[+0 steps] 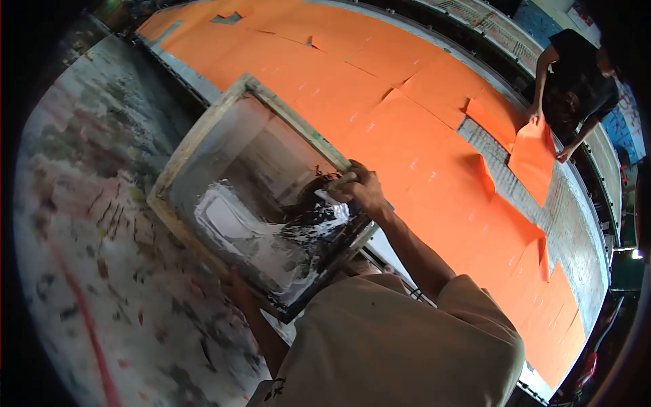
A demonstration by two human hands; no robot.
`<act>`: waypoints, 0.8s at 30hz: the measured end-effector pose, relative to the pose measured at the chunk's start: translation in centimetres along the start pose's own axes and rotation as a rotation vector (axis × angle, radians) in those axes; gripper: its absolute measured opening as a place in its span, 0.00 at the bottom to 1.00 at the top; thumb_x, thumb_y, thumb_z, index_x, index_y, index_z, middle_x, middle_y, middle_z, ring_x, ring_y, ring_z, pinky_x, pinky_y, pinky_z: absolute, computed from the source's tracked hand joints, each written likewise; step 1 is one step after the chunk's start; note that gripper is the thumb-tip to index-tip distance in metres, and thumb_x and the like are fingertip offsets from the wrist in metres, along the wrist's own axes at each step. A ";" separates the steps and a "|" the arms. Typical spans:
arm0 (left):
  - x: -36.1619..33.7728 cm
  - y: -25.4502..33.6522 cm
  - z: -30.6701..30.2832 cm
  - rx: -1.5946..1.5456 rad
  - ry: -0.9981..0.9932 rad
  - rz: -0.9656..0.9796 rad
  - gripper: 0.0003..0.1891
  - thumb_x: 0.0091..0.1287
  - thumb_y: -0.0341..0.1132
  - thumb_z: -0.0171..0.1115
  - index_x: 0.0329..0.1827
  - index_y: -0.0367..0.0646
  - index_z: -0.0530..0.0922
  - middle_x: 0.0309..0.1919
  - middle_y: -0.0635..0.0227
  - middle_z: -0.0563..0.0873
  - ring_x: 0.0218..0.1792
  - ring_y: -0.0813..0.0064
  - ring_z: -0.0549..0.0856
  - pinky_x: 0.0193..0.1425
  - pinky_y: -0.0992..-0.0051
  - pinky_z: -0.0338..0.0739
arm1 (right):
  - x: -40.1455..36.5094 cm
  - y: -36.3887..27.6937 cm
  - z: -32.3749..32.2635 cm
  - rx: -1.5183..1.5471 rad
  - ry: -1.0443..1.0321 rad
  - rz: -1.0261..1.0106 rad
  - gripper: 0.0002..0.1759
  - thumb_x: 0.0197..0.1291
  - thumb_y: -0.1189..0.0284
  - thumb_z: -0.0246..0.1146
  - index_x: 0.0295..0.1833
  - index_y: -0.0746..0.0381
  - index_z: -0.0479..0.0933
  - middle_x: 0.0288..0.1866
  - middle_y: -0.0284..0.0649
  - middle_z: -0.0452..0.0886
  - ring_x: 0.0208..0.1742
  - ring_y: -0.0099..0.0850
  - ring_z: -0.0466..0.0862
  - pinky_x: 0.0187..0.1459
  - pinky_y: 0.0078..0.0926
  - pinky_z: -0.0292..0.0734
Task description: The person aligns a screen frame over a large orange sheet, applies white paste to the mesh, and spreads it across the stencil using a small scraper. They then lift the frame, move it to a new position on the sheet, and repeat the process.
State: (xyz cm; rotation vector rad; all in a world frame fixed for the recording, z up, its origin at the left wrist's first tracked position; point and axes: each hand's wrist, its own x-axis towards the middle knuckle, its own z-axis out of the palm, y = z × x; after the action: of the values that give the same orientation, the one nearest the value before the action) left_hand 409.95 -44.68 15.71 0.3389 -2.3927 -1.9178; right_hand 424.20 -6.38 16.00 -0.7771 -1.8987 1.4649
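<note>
A wooden-framed mesh screen (203, 125) is held tilted in front of my body, with white paint (234, 220) smeared over its lower part. My right hand (359, 188) is closed at the frame's right edge, around a small tool whose shape I cannot make out, beside a dark patch and white smears. At the lower left edge, my left hand (239, 288) grips the wooden frame from below, its fingers partly hidden. Orange sheets (407, 156) cover the long table beyond the screen.
Across the long table (573, 217), a person in dark clothes (576, 74) holds a lifted orange sheet (532, 159) with both hands. A paint-stained floor (115, 237) lies on the left. More long tables stand behind at the top right.
</note>
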 end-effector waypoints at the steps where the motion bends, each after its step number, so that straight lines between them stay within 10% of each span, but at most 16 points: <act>1: 4.1 0.7 1.2 0.007 -0.009 0.000 0.36 0.68 0.41 0.70 0.73 0.28 0.68 0.65 0.51 0.79 0.60 0.58 0.81 0.66 0.62 0.77 | 3.4 -0.5 2.0 0.000 0.008 0.009 0.39 0.51 0.60 0.69 0.68 0.69 0.76 0.65 0.54 0.82 0.61 0.54 0.83 0.67 0.41 0.76; 3: 11.7 1.6 2.7 0.106 0.101 0.006 0.35 0.68 0.43 0.71 0.72 0.28 0.71 0.64 0.51 0.79 0.60 0.59 0.81 0.65 0.62 0.78 | 9.1 -1.4 6.7 -0.008 0.053 -0.111 0.35 0.47 0.66 0.71 0.62 0.73 0.80 0.38 0.47 0.87 0.42 0.34 0.87 0.48 0.33 0.82; 9: 20.1 3.4 4.0 -0.120 0.056 0.088 0.39 0.68 0.44 0.72 0.76 0.30 0.68 0.69 0.55 0.77 0.63 0.59 0.80 0.70 0.61 0.74 | 16.2 -10.3 12.7 -0.118 -0.021 -0.128 0.34 0.46 0.60 0.73 0.59 0.68 0.84 0.64 0.56 0.80 0.65 0.51 0.81 0.64 0.40 0.77; 12: 17.5 7.7 3.8 -0.297 -0.004 -0.128 0.41 0.68 0.39 0.72 0.79 0.31 0.62 0.71 0.57 0.76 0.66 0.59 0.78 0.73 0.61 0.71 | 17.9 -7.9 13.2 0.005 -0.100 -0.076 0.33 0.46 0.61 0.73 0.58 0.68 0.85 0.66 0.57 0.77 0.66 0.50 0.79 0.67 0.41 0.76; 16: 26.5 0.9 4.1 -0.287 0.046 0.097 0.38 0.69 0.38 0.71 0.78 0.32 0.64 0.70 0.55 0.77 0.67 0.59 0.77 0.73 0.62 0.70 | 17.9 -7.6 15.0 -0.077 -0.108 -0.095 0.30 0.47 0.63 0.72 0.57 0.65 0.86 0.66 0.56 0.78 0.68 0.49 0.77 0.68 0.41 0.74; 18: 27.1 -0.3 3.4 -0.073 0.144 0.422 0.38 0.69 0.42 0.71 0.77 0.33 0.66 0.71 0.54 0.76 0.68 0.60 0.76 0.73 0.63 0.70 | 16.8 -8.1 15.2 -0.050 -0.022 -0.139 0.26 0.46 0.66 0.72 0.53 0.66 0.87 0.56 0.53 0.84 0.60 0.45 0.83 0.62 0.38 0.78; 21: 24.3 4.4 3.4 -0.343 -0.154 0.099 0.42 0.69 0.53 0.69 0.78 0.34 0.67 0.73 0.56 0.73 0.70 0.57 0.74 0.75 0.61 0.67 | 14.1 -12.2 13.2 0.070 -0.054 -0.068 0.15 0.51 0.68 0.66 0.40 0.68 0.86 0.36 0.42 0.87 0.38 0.31 0.85 0.44 0.30 0.78; 24: 26.3 3.2 3.5 -0.261 -0.170 0.149 0.38 0.70 0.47 0.71 0.75 0.30 0.68 0.72 0.52 0.73 0.69 0.59 0.74 0.73 0.64 0.68 | 11.9 -10.1 13.0 0.386 0.061 -0.151 0.15 0.50 0.70 0.64 0.40 0.70 0.85 0.35 0.43 0.87 0.37 0.30 0.84 0.42 0.29 0.77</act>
State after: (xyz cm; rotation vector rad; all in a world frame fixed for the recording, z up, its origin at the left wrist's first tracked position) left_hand 383.28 -46.10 15.55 -0.0168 -2.1480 -2.2301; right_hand 405.84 -7.46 24.54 -0.4802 -1.5259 1.6230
